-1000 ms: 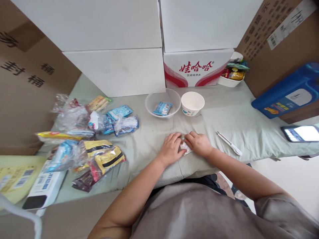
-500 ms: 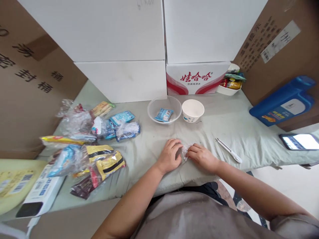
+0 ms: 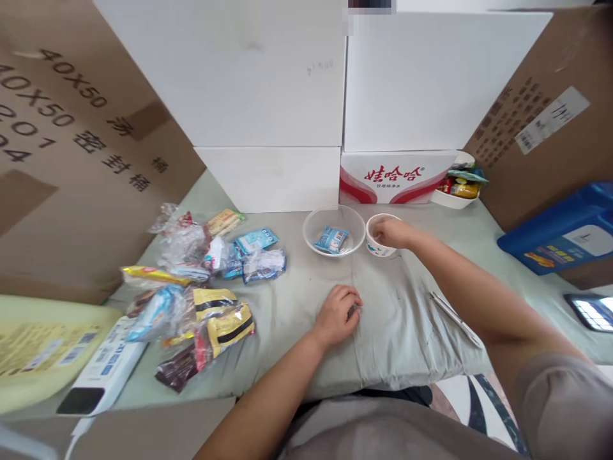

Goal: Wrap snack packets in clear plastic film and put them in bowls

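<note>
My right hand (image 3: 391, 234) reaches into a white paper cup (image 3: 382, 250), and its fingertips are hidden inside the rim. My left hand (image 3: 336, 313) rests on the cloth-covered surface with its fingers curled in. A small greyish bit shows between its thumb and fingers, too little to name. Beside the cup stands a clear plastic bowl (image 3: 310, 240) holding a blue snack packet (image 3: 332, 239). A white pen-like tool (image 3: 457, 318) lies under my right forearm.
Wrapped snacks and crumpled wrappers (image 3: 179, 246) are heaped on the left. White boxes (image 3: 268, 179) stand behind the bowl. A white basket (image 3: 454, 199) of packets sits back right, near a blue bottle (image 3: 560, 230). A phone (image 3: 591, 312) lies at the right edge.
My right hand has left the small clear plastic piece both hands were at and moved up and right into the cup. My left hand stays low; the view has shifted.
</note>
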The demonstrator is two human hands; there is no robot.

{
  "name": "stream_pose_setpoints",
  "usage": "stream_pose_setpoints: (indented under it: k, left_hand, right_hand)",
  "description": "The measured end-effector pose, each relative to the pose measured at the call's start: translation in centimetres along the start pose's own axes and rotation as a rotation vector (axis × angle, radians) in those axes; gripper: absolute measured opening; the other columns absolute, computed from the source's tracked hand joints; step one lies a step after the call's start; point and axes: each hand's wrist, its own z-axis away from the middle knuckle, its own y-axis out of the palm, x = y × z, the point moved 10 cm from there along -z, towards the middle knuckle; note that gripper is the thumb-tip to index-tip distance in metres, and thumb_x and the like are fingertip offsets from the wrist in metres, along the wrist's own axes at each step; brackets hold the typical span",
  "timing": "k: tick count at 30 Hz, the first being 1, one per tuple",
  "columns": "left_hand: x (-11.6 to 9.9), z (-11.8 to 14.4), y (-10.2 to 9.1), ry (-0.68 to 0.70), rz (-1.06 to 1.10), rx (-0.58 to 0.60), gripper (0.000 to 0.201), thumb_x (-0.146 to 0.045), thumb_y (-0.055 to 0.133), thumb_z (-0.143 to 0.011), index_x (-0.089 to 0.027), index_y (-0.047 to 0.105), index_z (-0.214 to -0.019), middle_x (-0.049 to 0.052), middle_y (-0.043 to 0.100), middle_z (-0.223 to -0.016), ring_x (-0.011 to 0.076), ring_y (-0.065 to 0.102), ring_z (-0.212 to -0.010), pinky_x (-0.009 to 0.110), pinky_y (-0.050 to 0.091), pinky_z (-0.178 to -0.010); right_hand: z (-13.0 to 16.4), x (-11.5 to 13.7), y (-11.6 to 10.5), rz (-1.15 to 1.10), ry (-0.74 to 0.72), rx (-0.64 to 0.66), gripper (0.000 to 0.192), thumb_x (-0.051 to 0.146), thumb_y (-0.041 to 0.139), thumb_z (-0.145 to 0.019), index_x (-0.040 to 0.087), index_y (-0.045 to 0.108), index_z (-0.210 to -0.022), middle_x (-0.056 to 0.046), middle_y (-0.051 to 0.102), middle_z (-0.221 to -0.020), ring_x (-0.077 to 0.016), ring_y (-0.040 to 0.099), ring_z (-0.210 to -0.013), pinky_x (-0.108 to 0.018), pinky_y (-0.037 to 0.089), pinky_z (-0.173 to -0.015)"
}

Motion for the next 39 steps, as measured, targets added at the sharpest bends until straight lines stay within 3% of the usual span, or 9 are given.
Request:
stream_pose_setpoints:
  k: [4, 7, 12, 14, 18, 23, 27, 35, 39]
  left_hand:
    - [0.1, 0.0, -0.1, 0.011, 0.01, -0.019, 0.016, -0.01, 0.054, -0.075, -0.018, 0.062, -0.086, 0.008, 0.063, -0.095, 0.0218, 0.055, -0.095, 0.038, 0.048, -0.086]
    - [0.2, 0.0, 0.0, 0.008, 0.007, -0.023, 0.016, -0.01, 0.055, -0.074, -0.018, 0.062, -0.085, 0.008, 0.064, -0.095, 0.0217, 0.055, -0.095, 0.038, 0.048, -0.087]
    - [0.0, 0.3, -1.1, -0.041, -0.049, -0.093, 0.019, -0.01, 0.051, -0.078, -0.018, 0.062, -0.091, 0.009, 0.063, -0.099, 0.0208, 0.058, -0.097, 0.037, 0.05, -0.088]
    - [0.5, 0.4, -3.1, -0.123, -0.204, -0.178, 0.021, -0.01, 0.05, -0.081, -0.018, 0.063, -0.095, 0.011, 0.063, -0.104, 0.0236, 0.058, -0.101, 0.042, 0.049, -0.091]
    - [3.0, 0.7, -9.6, -0.377, -0.608, -0.305, 0.037, -0.022, 0.056, -0.082, -0.015, 0.06, -0.118, 0.02, 0.051, -0.134, 0.0403, 0.04, -0.13, 0.063, 0.032, -0.105]
    - [9.2, 1.4, -14.7, -0.772, -0.784, -0.236, 0.058, -0.03, 0.058, -0.081, -0.017, 0.048, -0.137, 0.021, 0.029, -0.154, 0.0471, 0.014, -0.143, 0.071, 0.02, -0.107]
    - [9.3, 0.9, -12.7, -0.802, -0.831, -0.091, 0.059, -0.033, 0.057, -0.083, -0.014, 0.047, -0.139, 0.024, 0.032, -0.151, 0.0497, 0.026, -0.137, 0.068, 0.029, -0.103]
    - [-2.4, 3.2, -1.1, -0.179, -0.692, 0.142, 0.056, -0.028, 0.067, -0.08, -0.026, 0.052, -0.133, 0.013, 0.052, -0.137, 0.0409, 0.045, -0.12, 0.059, 0.044, -0.092]
    - [-4.4, 4.5, 1.2, -0.053, -0.606, 0.153, 0.058, -0.023, 0.068, -0.078, -0.027, 0.05, -0.133, 0.009, 0.049, -0.141, 0.0346, 0.049, -0.114, 0.052, 0.047, -0.091]
  right_hand:
    - [-2.5, 0.4, 2.7, 0.004, 0.026, 0.167, 0.01, 0.015, 0.07, -0.068, 0.02, 0.074, -0.075, -0.01, 0.072, -0.083, -0.0272, 0.066, -0.077, -0.037, 0.049, -0.071]
    - [-2.0, 0.7, 2.1, -0.004, 0.026, 0.168, 0.011, 0.018, 0.066, -0.073, 0.019, 0.074, -0.08, -0.012, 0.073, -0.09, -0.0286, 0.066, -0.082, -0.037, 0.048, -0.073]
    - [3.7, -1.7, -1.6, -0.091, 0.108, -0.145, 0.032, 0.031, 0.045, -0.089, 0.021, 0.067, -0.111, -0.009, 0.071, -0.104, -0.0253, 0.065, -0.091, -0.035, 0.048, -0.076]
    - [7.8, -3.6, -1.5, -0.202, 0.109, -0.291, 0.034, 0.041, 0.044, -0.089, 0.023, 0.066, -0.107, -0.008, 0.071, -0.101, -0.023, 0.066, -0.082, -0.034, 0.049, -0.071]
    - [15.5, -7.9, 3.7, -0.295, 0.107, -0.361, 0.038, 0.052, 0.047, -0.085, 0.025, 0.067, -0.102, -0.01, 0.067, -0.106, -0.0263, 0.065, -0.087, -0.04, 0.052, -0.072]
    - [21.8, -10.4, 9.4, -0.189, 0.25, -0.427, 0.038, 0.052, 0.048, -0.084, 0.025, 0.068, -0.102, -0.012, 0.065, -0.098, -0.0324, 0.061, -0.092, -0.05, 0.05, -0.083]
    - [22.6, -8.4, 10.0, -0.149, 0.221, -0.467, 0.035, 0.04, 0.041, -0.091, 0.022, 0.068, -0.104, -0.012, 0.064, -0.094, -0.0301, 0.059, -0.093, -0.047, 0.048, -0.088]
    - [20.7, -7.0, 6.7, -0.391, 0.203, -0.643, 0.031, 0.038, 0.04, -0.094, 0.02, 0.06, -0.11, -0.01, 0.061, -0.099, -0.0227, 0.061, -0.086, -0.037, 0.05, -0.077]
    - [18.7, -5.8, 4.7, -0.427, 0.248, -0.764, 0.043, 0.052, 0.054, -0.086, 0.017, 0.058, -0.112, -0.011, 0.061, -0.098, -0.023, 0.06, -0.078, -0.035, 0.05, -0.065]
